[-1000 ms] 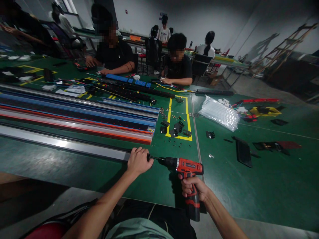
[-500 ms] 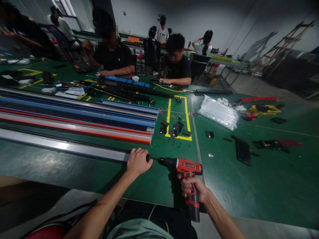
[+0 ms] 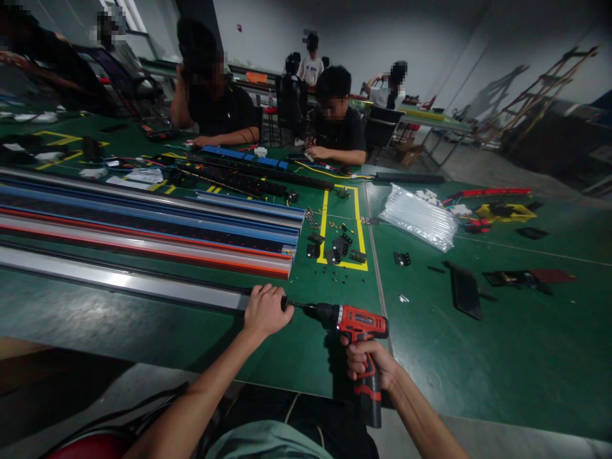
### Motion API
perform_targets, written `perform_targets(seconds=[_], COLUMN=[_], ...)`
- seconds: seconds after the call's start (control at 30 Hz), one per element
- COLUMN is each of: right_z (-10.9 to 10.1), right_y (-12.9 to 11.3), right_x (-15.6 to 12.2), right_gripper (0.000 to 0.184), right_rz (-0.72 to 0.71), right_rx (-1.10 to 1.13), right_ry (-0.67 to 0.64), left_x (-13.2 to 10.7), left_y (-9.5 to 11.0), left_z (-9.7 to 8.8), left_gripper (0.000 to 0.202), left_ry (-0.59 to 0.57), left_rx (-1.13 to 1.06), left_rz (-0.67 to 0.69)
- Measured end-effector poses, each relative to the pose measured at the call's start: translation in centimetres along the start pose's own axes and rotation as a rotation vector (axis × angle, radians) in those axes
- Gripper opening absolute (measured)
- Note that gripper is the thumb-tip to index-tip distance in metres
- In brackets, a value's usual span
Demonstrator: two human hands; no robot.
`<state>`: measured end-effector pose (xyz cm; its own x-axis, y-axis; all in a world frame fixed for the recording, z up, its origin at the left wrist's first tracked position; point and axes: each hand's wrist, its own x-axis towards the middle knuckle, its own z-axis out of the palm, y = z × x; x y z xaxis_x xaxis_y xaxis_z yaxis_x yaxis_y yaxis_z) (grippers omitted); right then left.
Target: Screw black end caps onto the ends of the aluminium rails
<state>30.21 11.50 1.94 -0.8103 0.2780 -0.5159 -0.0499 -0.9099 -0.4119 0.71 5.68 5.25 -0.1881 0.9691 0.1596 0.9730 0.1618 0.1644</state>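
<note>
A long silver and black metal profile (image 3: pixel 182 288) lies along the near side of the table, and my left hand (image 3: pixel 268 311) is closed around its right end. A black end piece (image 3: pixel 285 303) pokes out past my fingers. My right hand (image 3: pixel 366 360) grips the handle of a red and black cordless drill (image 3: pixel 363 322), held level and pointing left. The drill's bit (image 3: pixel 299 305) meets the black end piece; the exact contact point is too small to make out.
Several blue, orange and silver profiles (image 3: pixel 229 239) lie just beyond. Small black brackets (image 3: pixel 340 245) and loose screws sit around a yellow taped rectangle (image 3: pixel 363 245). To the right are a clear plastic bundle (image 3: pixel 421 217) and a black flat case (image 3: pixel 466 290). Co-workers sit across the table (image 3: pixel 516 357).
My hands, the profile and the drill stay almost in place; the drill's handle has shifted very slightly left. Across the table, one co-worker has raised a hand to the head.
</note>
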Motion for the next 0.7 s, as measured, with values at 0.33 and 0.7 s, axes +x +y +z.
perform_targets(seconds=[0.33, 0.7], right_z=[-0.03, -0.1], right_y=[-0.11, -0.16], right_x=[-0.04, 0.07], right_gripper=[0.023, 0.019], right_rz=[0.006, 0.008], right_rx=[0.046, 0.025], right_ry=[-0.021, -0.046], left_x=[0.07, 0.04], left_y=[0.04, 0.06], left_z=[-0.33, -0.22], left_gripper=[0.018, 0.018], left_ry=[-0.048, -0.047], left_rx=[-0.003, -0.017], left_rz=[-0.025, -0.03])
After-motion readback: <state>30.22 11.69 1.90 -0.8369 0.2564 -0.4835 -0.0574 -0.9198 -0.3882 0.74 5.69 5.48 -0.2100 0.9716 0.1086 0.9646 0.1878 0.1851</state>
